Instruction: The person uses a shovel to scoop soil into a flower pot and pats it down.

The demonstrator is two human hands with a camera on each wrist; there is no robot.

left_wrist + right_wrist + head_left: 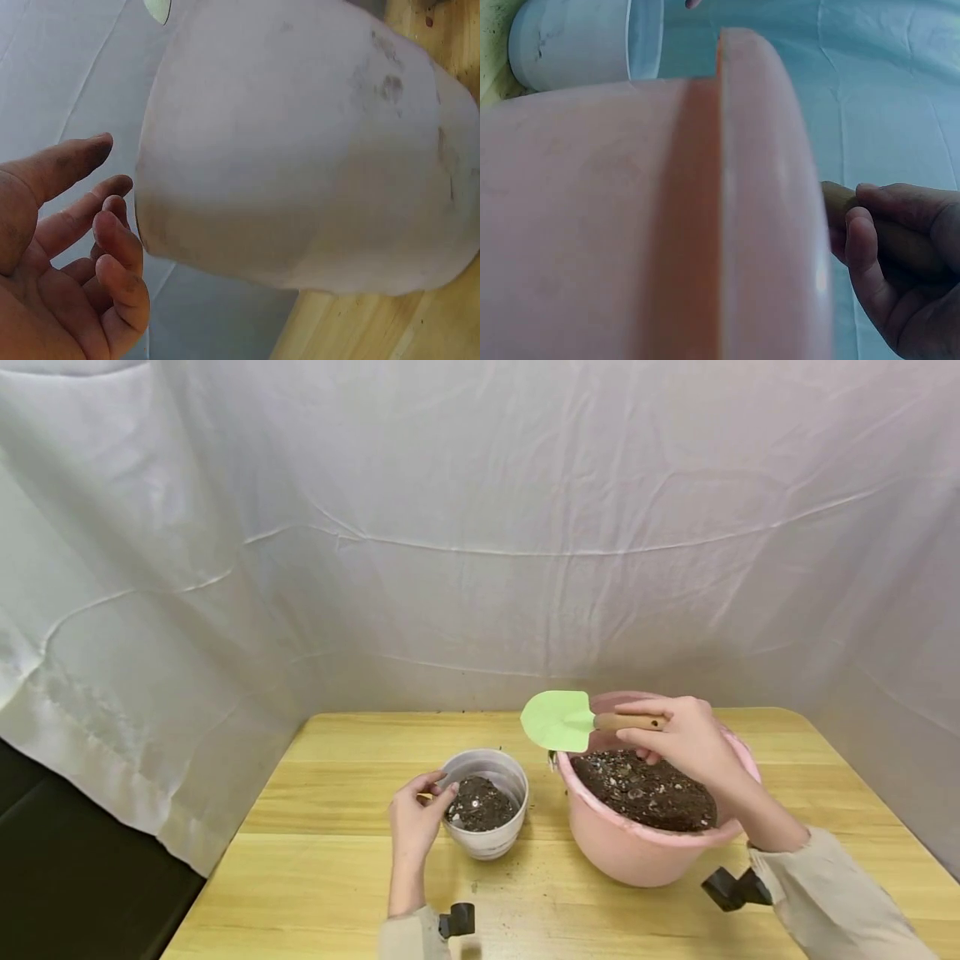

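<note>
A small white pot partly filled with dark soil stands on the wooden table. My left hand sits at its left rim, fingers relaxed and fingertips by the edge. The left wrist view shows that hand loosely spread beside the pot's wall, holding nothing. A pink basin of soil stands to the right. Above it, my right hand grips the wooden handle of a light green trowel, blade held level and pointing left. The right wrist view shows the fingers round the handle behind the basin.
A creased white cloth hangs behind and on both sides of the table. A few soil crumbs lie on the wood between pot and basin. The table's left edge drops to a dark floor.
</note>
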